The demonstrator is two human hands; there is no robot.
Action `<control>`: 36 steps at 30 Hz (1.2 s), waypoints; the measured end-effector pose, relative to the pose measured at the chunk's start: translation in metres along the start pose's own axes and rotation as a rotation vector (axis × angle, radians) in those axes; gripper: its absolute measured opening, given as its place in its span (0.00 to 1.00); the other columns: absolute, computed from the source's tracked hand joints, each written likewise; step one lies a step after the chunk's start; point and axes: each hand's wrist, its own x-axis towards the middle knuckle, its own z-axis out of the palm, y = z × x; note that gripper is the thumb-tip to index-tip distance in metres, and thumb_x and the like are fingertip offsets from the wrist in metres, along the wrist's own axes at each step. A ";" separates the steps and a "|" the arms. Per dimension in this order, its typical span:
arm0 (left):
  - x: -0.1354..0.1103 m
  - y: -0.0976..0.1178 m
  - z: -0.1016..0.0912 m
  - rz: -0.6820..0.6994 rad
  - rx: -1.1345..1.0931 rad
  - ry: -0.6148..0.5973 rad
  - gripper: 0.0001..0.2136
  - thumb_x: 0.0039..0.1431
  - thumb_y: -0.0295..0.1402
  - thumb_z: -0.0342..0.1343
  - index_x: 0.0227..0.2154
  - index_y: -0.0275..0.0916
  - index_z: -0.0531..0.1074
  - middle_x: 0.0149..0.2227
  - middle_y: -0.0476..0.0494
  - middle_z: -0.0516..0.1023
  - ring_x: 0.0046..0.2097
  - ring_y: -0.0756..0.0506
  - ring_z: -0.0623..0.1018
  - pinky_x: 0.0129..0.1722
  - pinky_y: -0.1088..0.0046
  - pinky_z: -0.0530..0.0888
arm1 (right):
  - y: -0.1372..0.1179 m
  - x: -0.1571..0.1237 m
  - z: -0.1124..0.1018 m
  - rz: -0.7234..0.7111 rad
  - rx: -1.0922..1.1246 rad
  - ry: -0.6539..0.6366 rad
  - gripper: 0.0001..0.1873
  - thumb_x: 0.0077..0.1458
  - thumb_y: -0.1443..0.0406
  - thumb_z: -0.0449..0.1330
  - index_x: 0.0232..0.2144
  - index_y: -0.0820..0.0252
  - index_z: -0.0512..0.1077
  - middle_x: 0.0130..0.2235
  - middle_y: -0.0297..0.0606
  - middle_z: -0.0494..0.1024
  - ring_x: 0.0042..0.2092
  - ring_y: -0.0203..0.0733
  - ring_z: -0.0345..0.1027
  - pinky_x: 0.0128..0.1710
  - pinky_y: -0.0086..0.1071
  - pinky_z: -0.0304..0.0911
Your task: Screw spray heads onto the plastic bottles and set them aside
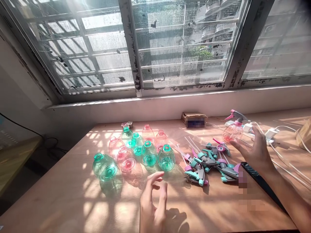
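Note:
My left hand [152, 204] hovers over the wooden table [73, 200] near its front, fingers loosely curled and apart, holding nothing. Just beyond it lie several green and pink plastic bottles [136, 150] without caps, the nearest a green bottle [166, 157]. My right hand [255, 150] is raised at the right, fingers spread, empty, just in front of an assembled pink spray bottle [233, 129] with a pink and grey trigger head. A pile of loose trigger sprayer heads [209, 163] with dip tubes lies between my hands.
A small cardboard box [194, 119] sits by the wall under the window. White cables and a power strip [272, 134] run along the right. A black flat object [259, 181] lies under my right forearm. A second box [305, 134] is at the right edge.

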 end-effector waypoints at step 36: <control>-0.001 -0.084 0.078 0.046 -0.093 0.027 0.36 0.60 0.39 0.69 0.69 0.43 0.63 0.69 0.29 0.71 0.72 0.27 0.71 0.73 0.38 0.67 | -0.103 -0.172 0.011 -0.121 0.362 -0.470 0.18 0.72 0.61 0.60 0.58 0.43 0.82 0.65 0.40 0.84 0.64 0.63 0.80 0.62 0.58 0.77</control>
